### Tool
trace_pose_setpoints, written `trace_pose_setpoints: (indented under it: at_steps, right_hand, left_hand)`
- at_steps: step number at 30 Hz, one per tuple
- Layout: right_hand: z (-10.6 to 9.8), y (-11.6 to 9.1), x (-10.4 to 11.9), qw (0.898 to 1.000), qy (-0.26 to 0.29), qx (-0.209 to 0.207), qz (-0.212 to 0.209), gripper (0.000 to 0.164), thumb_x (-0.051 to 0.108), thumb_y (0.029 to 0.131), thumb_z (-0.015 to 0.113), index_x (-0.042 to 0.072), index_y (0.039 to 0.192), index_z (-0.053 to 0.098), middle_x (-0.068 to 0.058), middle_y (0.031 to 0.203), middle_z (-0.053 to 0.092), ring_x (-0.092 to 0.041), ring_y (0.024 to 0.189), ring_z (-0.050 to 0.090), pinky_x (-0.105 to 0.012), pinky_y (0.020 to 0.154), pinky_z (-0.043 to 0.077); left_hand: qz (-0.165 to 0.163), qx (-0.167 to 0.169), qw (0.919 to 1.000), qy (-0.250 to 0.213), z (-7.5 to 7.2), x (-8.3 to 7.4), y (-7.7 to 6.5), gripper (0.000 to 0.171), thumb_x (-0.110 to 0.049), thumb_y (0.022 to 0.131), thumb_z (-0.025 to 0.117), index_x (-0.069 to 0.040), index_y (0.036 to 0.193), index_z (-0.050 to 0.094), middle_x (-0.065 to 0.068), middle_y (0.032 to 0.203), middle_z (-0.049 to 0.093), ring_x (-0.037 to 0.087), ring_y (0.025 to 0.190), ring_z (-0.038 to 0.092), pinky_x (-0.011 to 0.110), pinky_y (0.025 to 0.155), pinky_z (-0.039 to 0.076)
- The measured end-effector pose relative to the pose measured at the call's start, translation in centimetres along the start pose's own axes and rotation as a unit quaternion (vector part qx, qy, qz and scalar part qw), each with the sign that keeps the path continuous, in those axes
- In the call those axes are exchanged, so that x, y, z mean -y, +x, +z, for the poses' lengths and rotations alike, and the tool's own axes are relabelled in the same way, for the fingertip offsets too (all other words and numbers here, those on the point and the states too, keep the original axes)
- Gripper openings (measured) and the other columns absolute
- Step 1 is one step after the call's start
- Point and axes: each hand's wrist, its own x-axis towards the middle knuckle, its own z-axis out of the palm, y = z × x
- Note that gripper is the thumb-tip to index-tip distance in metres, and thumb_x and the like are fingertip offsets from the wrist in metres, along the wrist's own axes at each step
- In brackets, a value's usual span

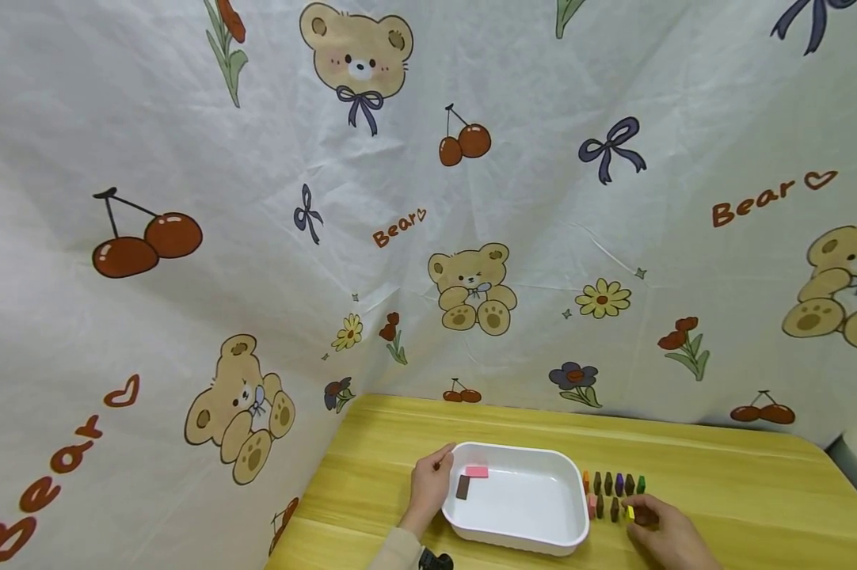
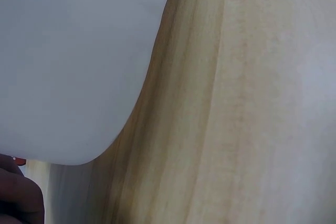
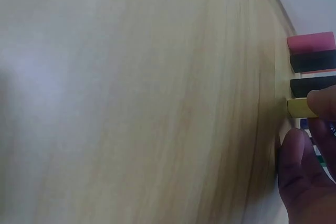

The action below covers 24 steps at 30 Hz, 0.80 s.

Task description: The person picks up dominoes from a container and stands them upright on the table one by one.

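Observation:
A white plastic tray [image 1: 521, 507] stands on the table, its pale side [image 2: 79, 66] filling the upper left of the left wrist view. At its left end my left hand [image 1: 430, 484] grips the rim. Inside, near that end, lie a pink block [image 1: 477, 472] and a dark brown block [image 1: 462, 487]. To the right of the tray, my right hand [image 1: 667, 532] pinches a small yellow block [image 3: 300, 108] between thumb and finger. That block is at the right end of the front row, beside a dark block [image 3: 312, 85].
Two short rows of upright blocks stand right of the tray. The back row includes an orange block [image 1: 586, 481], a purple block [image 1: 619, 484] and a green block [image 1: 641, 484]; a pink block [image 1: 592, 507] begins the front row. A bear-printed cloth [image 1: 528, 206] hangs behind the wooden table [image 1: 742, 475].

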Motion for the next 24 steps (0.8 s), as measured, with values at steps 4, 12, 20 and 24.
trace_pose_setpoints:
  at_steps: [4, 12, 20, 24]
  right_hand:
    - [0.0, 0.2, 0.1, 1.000, -0.013, 0.001, -0.009, 0.039, 0.011, 0.087, 0.079, -0.003, 0.121, 0.067, -0.006, 0.103, 0.073, -0.025, 0.093, 0.067, -0.048, 0.080, 0.060]
    - [0.3, 0.9, -0.2, 1.000, -0.014, -0.003, -0.010, 0.037, 0.006, 0.086, 0.078, -0.004, 0.120, 0.068, -0.003, 0.097, 0.071, -0.019, 0.087, 0.065, -0.042, 0.075, 0.059]
    - [0.4, 1.2, -0.6, 1.000, -0.014, 0.006, -0.004, 0.042, 0.007, 0.085, 0.078, -0.007, 0.123, 0.066, -0.007, 0.100, 0.073, -0.023, 0.089, 0.068, -0.043, 0.076, 0.060]
    - [0.4, 1.4, -0.7, 1.000, -0.012, 0.011, 0.002, 0.044, 0.009, 0.086, 0.079, -0.007, 0.125, 0.065, -0.007, 0.101, 0.073, -0.024, 0.091, 0.068, -0.044, 0.076, 0.060]
  left_hand:
    - [0.000, -0.001, 1.0000, -0.007, -0.3, -1.2, -0.6, 0.027, -0.022, 0.104, 0.060, -0.016, 0.125, 0.076, 0.008, 0.131, 0.072, 0.025, 0.120, 0.066, 0.045, 0.100, 0.057]
    - [-0.003, -0.008, 1.0000, 0.005, -0.2, -0.9, -0.5, 0.026, -0.024, 0.105, 0.061, -0.019, 0.125, 0.076, 0.006, 0.130, 0.073, 0.022, 0.118, 0.067, 0.044, 0.100, 0.058]
    - [-0.004, -0.007, 1.0000, -0.002, 0.0, -0.1, -0.1, 0.026, -0.023, 0.104, 0.061, -0.020, 0.125, 0.077, 0.005, 0.131, 0.072, 0.026, 0.123, 0.065, 0.047, 0.104, 0.055]
    - [-0.005, -0.009, 0.9999, -0.005, 0.1, -0.1, -0.1, 0.025, -0.023, 0.104, 0.062, -0.020, 0.124, 0.077, 0.005, 0.131, 0.072, 0.026, 0.123, 0.065, 0.048, 0.104, 0.055]
